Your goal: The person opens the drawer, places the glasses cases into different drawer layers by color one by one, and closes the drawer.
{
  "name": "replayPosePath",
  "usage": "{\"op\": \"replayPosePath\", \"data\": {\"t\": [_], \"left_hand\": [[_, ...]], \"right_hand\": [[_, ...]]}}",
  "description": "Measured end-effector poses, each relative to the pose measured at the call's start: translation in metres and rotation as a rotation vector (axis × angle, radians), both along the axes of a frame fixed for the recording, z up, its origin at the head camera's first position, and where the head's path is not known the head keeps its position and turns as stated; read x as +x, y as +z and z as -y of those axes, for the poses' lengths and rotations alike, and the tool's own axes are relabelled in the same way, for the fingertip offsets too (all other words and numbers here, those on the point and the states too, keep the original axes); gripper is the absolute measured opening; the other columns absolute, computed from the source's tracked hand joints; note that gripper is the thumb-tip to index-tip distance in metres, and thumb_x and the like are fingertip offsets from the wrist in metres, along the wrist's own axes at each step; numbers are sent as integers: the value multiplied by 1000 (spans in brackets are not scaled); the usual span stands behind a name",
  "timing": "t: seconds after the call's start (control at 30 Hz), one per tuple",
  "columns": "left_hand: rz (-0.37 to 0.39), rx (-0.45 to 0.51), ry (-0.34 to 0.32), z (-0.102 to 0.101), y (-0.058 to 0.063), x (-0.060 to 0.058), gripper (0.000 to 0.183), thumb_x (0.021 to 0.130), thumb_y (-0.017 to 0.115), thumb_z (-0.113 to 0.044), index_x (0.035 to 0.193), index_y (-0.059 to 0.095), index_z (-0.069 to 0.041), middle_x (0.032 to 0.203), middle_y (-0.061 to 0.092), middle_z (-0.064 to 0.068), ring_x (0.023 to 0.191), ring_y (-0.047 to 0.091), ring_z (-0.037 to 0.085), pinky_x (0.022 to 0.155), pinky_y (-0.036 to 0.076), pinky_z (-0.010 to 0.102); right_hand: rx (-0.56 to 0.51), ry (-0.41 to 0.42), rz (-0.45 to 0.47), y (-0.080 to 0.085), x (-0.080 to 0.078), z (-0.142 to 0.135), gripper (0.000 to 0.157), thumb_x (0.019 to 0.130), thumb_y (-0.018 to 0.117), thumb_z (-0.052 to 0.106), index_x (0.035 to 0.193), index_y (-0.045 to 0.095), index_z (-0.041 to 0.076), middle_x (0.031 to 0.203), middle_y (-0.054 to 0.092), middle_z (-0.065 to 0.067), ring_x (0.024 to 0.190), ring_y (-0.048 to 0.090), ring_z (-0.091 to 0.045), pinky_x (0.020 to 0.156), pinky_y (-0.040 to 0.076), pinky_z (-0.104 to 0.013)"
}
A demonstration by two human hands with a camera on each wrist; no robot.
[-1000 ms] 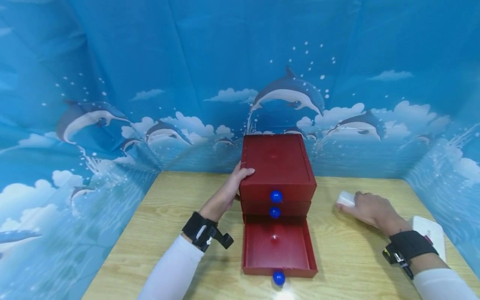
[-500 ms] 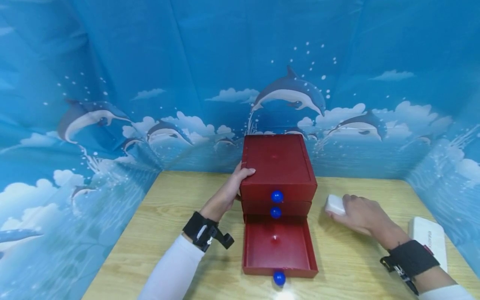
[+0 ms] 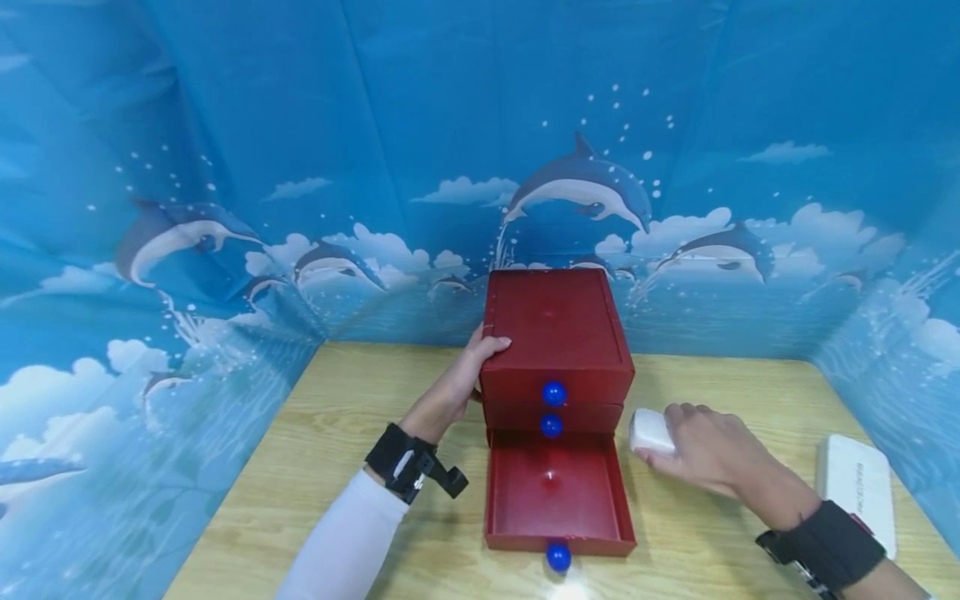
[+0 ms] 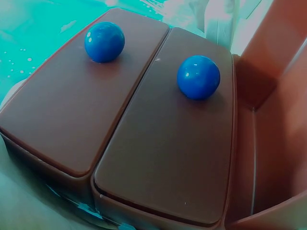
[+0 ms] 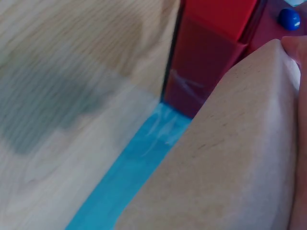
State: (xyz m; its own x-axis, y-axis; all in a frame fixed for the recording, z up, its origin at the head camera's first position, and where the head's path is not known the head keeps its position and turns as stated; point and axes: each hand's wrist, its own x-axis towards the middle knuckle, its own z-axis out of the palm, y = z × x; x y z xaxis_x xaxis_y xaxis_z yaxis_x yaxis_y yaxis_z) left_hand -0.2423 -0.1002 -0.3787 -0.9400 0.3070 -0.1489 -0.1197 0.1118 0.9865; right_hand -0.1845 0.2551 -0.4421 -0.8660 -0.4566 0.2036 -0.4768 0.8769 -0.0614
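A red drawer cabinet point(image 3: 555, 321) stands on the wooden table, its bottom drawer point(image 3: 558, 496) pulled out with bare inner floor showing. The two upper drawers are closed, each with a round blue knob point(image 4: 199, 77). My left hand point(image 3: 459, 379) grips the cabinet's left side, thumb over the top edge; its other fingers are mostly hidden. In my right hand point(image 3: 708, 446) is a smooth white block point(image 3: 651, 432), held just right of the cabinet. Close up in the right wrist view, the white block point(image 5: 216, 148) fills much of the frame, its exact kind unclear.
At the table's right side lies a flat white case point(image 3: 858, 492) with lettering, near my right wrist. A blue dolphin-print cloth point(image 3: 420, 125) hangs behind and along the sides. Blue tape point(image 5: 129, 167) runs on the tabletop from the cabinet's base.
My right hand has moved left with the white block, nearer to the cabinet, uncovering more of the white case. The left hand and the drawers stay as they were.
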Motion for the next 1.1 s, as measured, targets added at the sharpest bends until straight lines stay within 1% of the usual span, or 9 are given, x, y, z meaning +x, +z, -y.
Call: {"op": "replayPosePath", "data": {"t": [0.13, 0.33, 0.4, 0.57, 0.63, 0.7, 0.83, 1.0, 1.1], "left_hand": [[-1, 3, -6, 1, -1, -1, 71, 89, 49, -58, 147, 12, -42, 125, 48, 12, 103, 54, 33, 70, 49, 49], [11, -1, -17, 1, 1, 1, 69, 93, 45, -54, 149, 8, -39, 129, 45, 12, 107, 51, 33, 73, 47, 51], [11, -5, -24, 1, 5, 4, 68, 95, 44, -52, 150, 7, -37, 130, 44, 12, 108, 50, 33, 74, 47, 51], [4, -13, -30, -1, 22, 16, 67, 96, 42, -48, 151, 6, -32, 131, 44, 13, 109, 50, 33, 76, 47, 50], [1, -12, -30, -2, 26, 19, 68, 96, 43, -48, 151, 7, -32, 131, 43, 13, 109, 50, 32, 76, 47, 49], [4, -15, -31, -2, 27, 20, 67, 96, 42, -47, 151, 7, -32, 131, 43, 13, 109, 50, 32, 76, 47, 49], [15, -19, -33, -1, 23, 16, 67, 96, 42, -48, 151, 6, -33, 131, 43, 12, 109, 49, 32, 77, 47, 50], [11, -11, -25, 0, 6, 3, 69, 94, 44, -53, 150, 6, -37, 132, 43, 11, 110, 48, 32, 75, 47, 52], [5, -6, -14, 0, 1, 0, 70, 92, 46, -57, 148, 8, -41, 131, 44, 9, 110, 49, 32, 74, 47, 52]], "right_hand": [[7, 20, 1, 7, 8, 11, 65, 78, 56, 71, 88, 53, 7, 68, 44, 3, 55, 40, -9, 40, 33, -25], [25, 83, -23, 17, 17, 27, 66, 77, 57, 71, 91, 55, 7, 70, 45, 5, 57, 40, -7, 42, 33, -23], [13, 97, -9, 21, 20, 32, 65, 77, 57, 71, 92, 56, 7, 72, 46, 6, 58, 40, -7, 43, 33, -23], [10, 118, 35, 29, 26, 46, 64, 75, 59, 70, 94, 57, 9, 75, 48, 7, 61, 41, -6, 44, 34, -23], [19, 127, 44, 30, 28, 52, 63, 75, 60, 69, 95, 57, 9, 75, 48, 7, 62, 41, -6, 45, 35, -23], [28, 137, 45, 31, 30, 59, 62, 75, 60, 69, 95, 57, 10, 75, 47, 8, 62, 41, -6, 45, 36, -23], [33, 178, 42, 33, 32, 72, 62, 76, 57, 71, 95, 55, 12, 74, 45, 9, 62, 40, -6, 46, 35, -23], [71, 238, -1, 36, 32, 88, 66, 78, 50, 75, 95, 53, 12, 73, 44, 8, 62, 40, -7, 46, 35, -23], [98, 272, -38, 36, 31, 98, 66, 79, 47, 76, 93, 52, 12, 72, 42, 6, 62, 40, -9, 44, 33, -24]]}}
